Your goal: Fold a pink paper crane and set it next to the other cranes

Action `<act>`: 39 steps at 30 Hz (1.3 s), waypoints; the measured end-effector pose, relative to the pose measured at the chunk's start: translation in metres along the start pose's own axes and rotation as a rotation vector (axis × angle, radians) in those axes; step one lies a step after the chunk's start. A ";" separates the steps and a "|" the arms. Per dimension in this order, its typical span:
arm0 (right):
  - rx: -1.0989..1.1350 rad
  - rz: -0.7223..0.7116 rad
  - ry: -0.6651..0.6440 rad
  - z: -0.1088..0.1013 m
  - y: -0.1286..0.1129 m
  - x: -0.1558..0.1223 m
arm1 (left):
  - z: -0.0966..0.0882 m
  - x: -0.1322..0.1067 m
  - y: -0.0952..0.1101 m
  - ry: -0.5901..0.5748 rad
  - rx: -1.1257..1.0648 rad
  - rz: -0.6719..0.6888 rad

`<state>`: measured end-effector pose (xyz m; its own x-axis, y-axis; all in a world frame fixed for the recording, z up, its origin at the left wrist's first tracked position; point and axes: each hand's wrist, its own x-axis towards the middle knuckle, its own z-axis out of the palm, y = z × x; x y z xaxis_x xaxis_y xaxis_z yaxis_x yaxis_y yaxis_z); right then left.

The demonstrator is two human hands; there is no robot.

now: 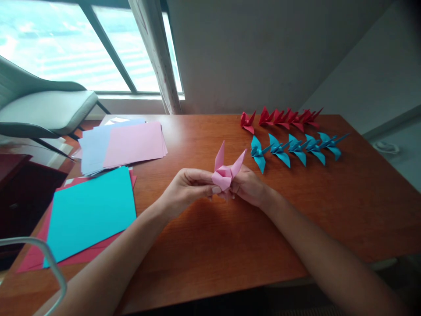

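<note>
Pinching a half-folded pink paper crane point(226, 174) from either side, the left hand point(186, 188) and the right hand point(250, 186) held it just above the middle of the counter point(204, 245). The fingers point(204, 189) of both hands were closed on its folded base, so neither hand was nearer. Its two pointed flaps rose from the fingers toward the far side, spread in a V.

To the far right lay five turquoise cranes point(297, 149) in a row running left to right. Beyond them was a row of red cranes point(283, 117), five or perhaps six, since they overlapped.

On the left lay two stacks. The far one was pink and lavender sheets point(131, 142), and the near one was a turquoise sheet point(88, 215) on red sheets point(33, 259).
</note>
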<state>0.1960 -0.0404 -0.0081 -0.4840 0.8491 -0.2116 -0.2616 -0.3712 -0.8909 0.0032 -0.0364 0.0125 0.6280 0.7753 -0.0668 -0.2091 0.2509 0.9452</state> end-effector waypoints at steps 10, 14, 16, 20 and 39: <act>-0.181 -0.171 0.148 -0.007 0.005 0.004 | -0.003 0.002 0.003 0.111 0.049 0.020; -0.281 -0.154 0.096 -0.005 0.003 0.002 | -0.003 0.002 0.002 0.089 0.062 0.030; -0.312 -0.140 0.055 -0.003 0.001 0.001 | -0.003 0.002 0.002 0.069 0.041 0.054; -0.359 -0.133 0.021 -0.001 -0.001 0.000 | -0.003 0.002 0.001 0.083 0.008 0.076; -0.967 -0.390 0.524 -0.011 0.006 0.004 | -0.014 0.005 0.012 0.357 0.360 0.104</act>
<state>0.2017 -0.0356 -0.0185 -0.0480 0.9775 0.2052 0.5379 0.1984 -0.8193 -0.0067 -0.0210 0.0192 0.3099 0.9507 -0.0125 0.0539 -0.0045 0.9985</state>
